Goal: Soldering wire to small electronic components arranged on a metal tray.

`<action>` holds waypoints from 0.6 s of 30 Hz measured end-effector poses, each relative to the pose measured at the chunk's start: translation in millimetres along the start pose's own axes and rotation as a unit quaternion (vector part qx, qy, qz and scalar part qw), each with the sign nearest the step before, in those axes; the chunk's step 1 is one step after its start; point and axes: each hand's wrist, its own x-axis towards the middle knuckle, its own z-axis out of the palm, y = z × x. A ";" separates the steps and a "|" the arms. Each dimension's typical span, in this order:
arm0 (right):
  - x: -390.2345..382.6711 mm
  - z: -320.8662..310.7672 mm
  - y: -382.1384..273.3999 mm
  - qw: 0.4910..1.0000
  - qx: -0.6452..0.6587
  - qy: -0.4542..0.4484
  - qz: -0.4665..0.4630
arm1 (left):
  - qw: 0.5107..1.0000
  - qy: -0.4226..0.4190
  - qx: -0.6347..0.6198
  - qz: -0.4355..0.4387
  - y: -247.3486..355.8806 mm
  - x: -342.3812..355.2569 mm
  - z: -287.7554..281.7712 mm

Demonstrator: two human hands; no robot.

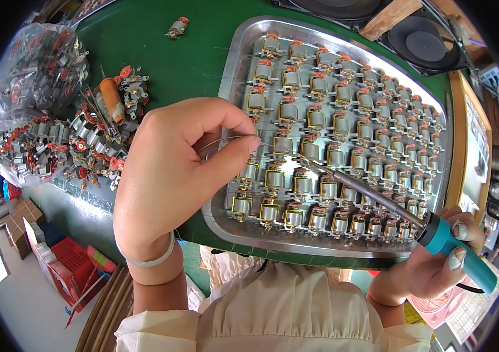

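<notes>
Wire (224, 139)'s pinched by left hand (170, 155), soldering iron (373, 192)'s gripped by right hand (422, 273) at 4 o'clock, so crowded motors (316, 119) might get scorched by any slip.

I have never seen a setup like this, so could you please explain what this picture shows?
There is no robot, only a person's bare hands, seen from a fisheye camera worn on the head, looking down. The left hand pinches a thin wire. The right hand holds a teal-handled soldering iron, its tip over the metal tray. The tray, on a green table, carries rows of small metal parts. To its left are a loose pile of similar parts and a clear plastic bag of more.
</notes>
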 end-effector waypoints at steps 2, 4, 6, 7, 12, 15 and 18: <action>0.0 -0.5 -0.4 1.000 -0.002 -0.002 0.000 | 1.000 0.000 -0.001 0.000 1.0 -0.8 -0.7; -0.3 -1.2 -1.4 1.000 0.007 -0.005 0.014 | 1.000 0.001 -0.003 -0.003 1.5 -1.1 -0.9; -0.7 -1.0 0.0 1.000 0.003 -0.003 0.009 | 1.000 0.003 -0.015 -0.007 -1.0 -0.7 -0.2; -0.9 -1.0 0.6 1.000 0.000 0.000 0.004 | 1.000 0.004 -0.026 -0.011 -1.9 -0.6 -0.1; -2.6 -3.3 -0.3 1.000 0.016 0.002 -0.002 | 1.000 0.010 -0.012 -0.003 -1.9 -1.2 -4.6; -2.0 -0.1 -2.9 0.998 0.028 0.048 -0.001 | 1.000 0.019 -0.016 0.000 -4.7 0.2 -6.6; -1.4 0.9 -8.2 0.998 0.027 0.051 0.011 | 0.999 0.027 -0.017 -0.014 -6.4 -2.4 -12.7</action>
